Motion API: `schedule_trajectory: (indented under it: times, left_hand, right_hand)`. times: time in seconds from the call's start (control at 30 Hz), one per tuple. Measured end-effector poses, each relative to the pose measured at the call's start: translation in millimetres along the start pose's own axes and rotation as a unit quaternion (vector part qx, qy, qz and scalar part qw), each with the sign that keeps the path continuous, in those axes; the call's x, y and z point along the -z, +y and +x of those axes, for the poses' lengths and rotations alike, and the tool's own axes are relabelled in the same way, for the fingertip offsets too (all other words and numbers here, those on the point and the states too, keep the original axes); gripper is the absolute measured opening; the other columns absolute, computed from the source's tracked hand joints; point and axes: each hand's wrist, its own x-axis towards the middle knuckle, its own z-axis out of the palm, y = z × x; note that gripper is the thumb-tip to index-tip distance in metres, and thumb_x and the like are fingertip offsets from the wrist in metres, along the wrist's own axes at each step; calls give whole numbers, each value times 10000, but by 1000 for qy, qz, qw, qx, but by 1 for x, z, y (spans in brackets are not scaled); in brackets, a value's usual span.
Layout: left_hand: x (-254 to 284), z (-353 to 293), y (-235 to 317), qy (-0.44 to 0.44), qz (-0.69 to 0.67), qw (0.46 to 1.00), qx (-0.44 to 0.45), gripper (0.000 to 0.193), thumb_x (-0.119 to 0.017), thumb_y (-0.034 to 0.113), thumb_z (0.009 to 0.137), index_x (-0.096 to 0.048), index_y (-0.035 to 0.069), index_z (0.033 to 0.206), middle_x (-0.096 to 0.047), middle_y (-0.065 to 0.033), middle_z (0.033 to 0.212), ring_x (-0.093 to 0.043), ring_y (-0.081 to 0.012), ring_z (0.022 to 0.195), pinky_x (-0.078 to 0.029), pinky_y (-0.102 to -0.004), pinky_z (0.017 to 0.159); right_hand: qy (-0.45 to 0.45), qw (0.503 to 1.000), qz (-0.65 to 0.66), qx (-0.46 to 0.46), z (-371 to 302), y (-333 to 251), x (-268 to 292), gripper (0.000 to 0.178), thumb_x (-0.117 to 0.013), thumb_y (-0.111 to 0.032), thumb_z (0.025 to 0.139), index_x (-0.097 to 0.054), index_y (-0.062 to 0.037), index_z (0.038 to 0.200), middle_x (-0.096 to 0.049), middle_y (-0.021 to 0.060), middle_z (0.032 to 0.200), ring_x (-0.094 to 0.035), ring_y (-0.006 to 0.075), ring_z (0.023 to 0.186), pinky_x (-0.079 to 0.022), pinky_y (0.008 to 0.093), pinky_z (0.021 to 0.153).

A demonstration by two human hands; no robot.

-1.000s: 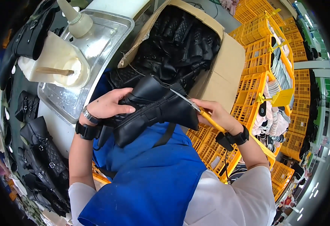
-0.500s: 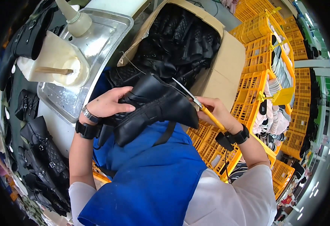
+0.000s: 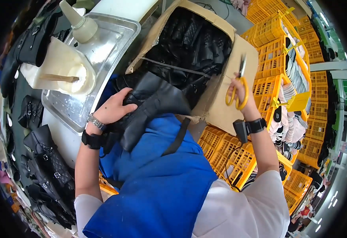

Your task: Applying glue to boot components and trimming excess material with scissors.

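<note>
Yellow crates (image 3: 270, 61), many loaded with stacks of flat insole-like pieces, line the right side of the workshop I am watching remotely. Nearest the lap, over the blue apron (image 3: 161, 158), one black boot upper (image 3: 157, 101) lies tilted at the near edge of an open carton (image 3: 225, 101). I see the left hand (image 3: 112, 108) gripping its quilted side, thumb on top. Out to the right, the right hand (image 3: 241, 93) has its fingers wrapped in the handle loops of yellow-handled scissors (image 3: 242, 73); they point upward above the carton flap, well apart from the upper. Motion blur keeps me from telling whether the blades are parted.

As for progress, I judge this piece to be between cuts or finished with cutting: no blade touches it, and I cannot make out any loose thread left on it. Plenty of similar black uppers (image 3: 191, 35) fill the carton, though I cannot tell which have been handled. Farther left, a metal tray (image 3: 110, 47) on the white tabletop (image 3: 58, 133) carries a nozzle bottle (image 3: 85, 31) and a whitish tub (image 3: 35, 73) with a wooden stick (image 3: 58, 78) in it, neither being touched.
</note>
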Motion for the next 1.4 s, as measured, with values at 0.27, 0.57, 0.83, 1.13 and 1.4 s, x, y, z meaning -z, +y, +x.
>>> schedule_trajectory:
  times: [0.27,0.57,0.83,1.13,1.4]
  left_hand:
    - [-4,41,4,255,195,947,-25,519,-577,182,796,-383,-2,1242,-603,-271,882,-589,-412,834,-466,-457,743]
    - [-41,28,32,266,397,871,-112,420,-665,93,678,-553,24,1077,-578,-176,961,-545,-341,932,-454,-393,822]
    - [-122,83,14,-7,359,916,-177,205,-580,96,717,-608,76,919,-621,-109,796,-608,-299,793,-498,-380,699]
    - [-130,111,-5,-140,203,969,-29,328,-606,182,767,-592,46,1065,-653,-152,865,-625,-334,816,-506,-391,718]
    - [-126,83,54,-170,-206,963,38,806,-747,197,732,-232,-6,1317,-466,-115,1193,-502,-167,1065,-447,-285,885]
  right_hand:
    - [74,981,-33,174,23,-39,-14,407,-595,-148,842,-453,-46,1210,-479,-3,734,-499,82,636,-429,204,571]
    - [-62,734,-569,367,21,6,-41,293,-623,-137,766,-562,-104,1051,-605,161,844,-587,349,754,-476,394,639]
    - [23,914,-290,283,14,18,-35,302,-644,-115,798,-539,-54,1076,-529,66,699,-528,175,630,-436,312,571]
    - [-11,952,-190,238,-10,37,-31,317,-610,-122,845,-495,-18,1122,-495,-25,719,-449,44,598,-381,171,561]
    - [-79,970,134,184,-41,4,-107,259,-462,-180,910,-459,-30,1121,-461,-20,627,-418,45,530,-349,173,493]
